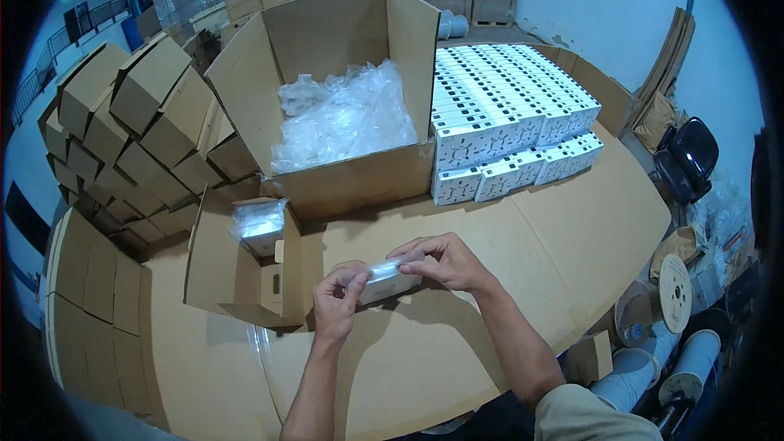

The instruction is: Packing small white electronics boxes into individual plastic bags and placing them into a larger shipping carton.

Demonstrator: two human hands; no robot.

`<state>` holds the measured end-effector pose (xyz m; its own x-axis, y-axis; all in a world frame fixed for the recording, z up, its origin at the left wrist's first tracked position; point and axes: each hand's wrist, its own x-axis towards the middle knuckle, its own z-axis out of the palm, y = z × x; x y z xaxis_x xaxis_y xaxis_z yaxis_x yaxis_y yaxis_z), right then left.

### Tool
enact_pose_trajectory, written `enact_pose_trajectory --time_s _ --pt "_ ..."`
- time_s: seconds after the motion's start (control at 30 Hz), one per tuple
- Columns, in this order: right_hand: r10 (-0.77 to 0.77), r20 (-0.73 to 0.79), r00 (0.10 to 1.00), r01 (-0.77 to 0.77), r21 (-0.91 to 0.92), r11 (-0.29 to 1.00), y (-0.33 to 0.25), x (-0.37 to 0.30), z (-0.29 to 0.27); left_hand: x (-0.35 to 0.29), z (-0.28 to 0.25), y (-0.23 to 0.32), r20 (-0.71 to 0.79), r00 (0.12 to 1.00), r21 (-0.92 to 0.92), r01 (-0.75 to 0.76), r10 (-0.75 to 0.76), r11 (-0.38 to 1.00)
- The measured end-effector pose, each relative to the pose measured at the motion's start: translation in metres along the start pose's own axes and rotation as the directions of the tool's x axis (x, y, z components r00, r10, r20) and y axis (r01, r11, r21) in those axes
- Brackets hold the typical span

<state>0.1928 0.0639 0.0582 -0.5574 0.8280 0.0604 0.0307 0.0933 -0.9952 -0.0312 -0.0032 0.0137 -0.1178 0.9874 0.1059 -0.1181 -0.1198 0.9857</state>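
Small white box (388,288) in clear plastic (385,268), gripped by both my hands

Ends of the box partly covered by my fingers; its far side faces away, and I can't tell if its underside touches the cardboard sheet (523,245) below. Both my forearms run toward the lower edge; a pale sleeve (588,412) behind my right hand (445,263) is cut off there. Wrapped packs (263,233) left of and beyond my left hand (335,300): count unclear under shiny film.

Those packs sit at the far end of a small open carton (279,302), just left of my left hand, one flap folded out leftward. Large open carton (351,184) beyond both hands, loose clear bags (347,122) inside; its tall walls block part of the view behind. White boxes with dark markings (518,126) stacked in two layers, beyond my right hand. Brown cartons (135,126) piled well off past my left hand. Black chair (692,155) and cable spools (676,294) well right of my right hand, spools overlapping, dim.

Left hand: thumb near side, fingers curled behind, closed on the box's left end. Right hand: thumb and forefinger pinching the plastic at the right end. Box sits between them.
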Motion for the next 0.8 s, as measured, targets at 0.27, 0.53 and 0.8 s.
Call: enact_pose_trajectory --time_s 0.27,0.53,0.8 --pt "-0.081 -0.052 0.995 0.084 0.052 0.995 0.02 0.005 -0.002 -0.002 0.012 0.004 -0.186 0.98 -0.026 -0.08 0.074 0.996" --pt "-0.074 -0.108 0.991 0.082 0.07 0.994 0.02 0.006 -0.001 0.001 0.01 -0.008 -0.226 0.974 -0.132 -0.024 -0.006 0.991" --pt "-0.294 0.158 0.943 0.322 -0.198 0.926 0.0 -0.002 -0.011 0.002 0.013 -0.005 -0.236 0.971 -0.148 -0.066 0.03 0.987"
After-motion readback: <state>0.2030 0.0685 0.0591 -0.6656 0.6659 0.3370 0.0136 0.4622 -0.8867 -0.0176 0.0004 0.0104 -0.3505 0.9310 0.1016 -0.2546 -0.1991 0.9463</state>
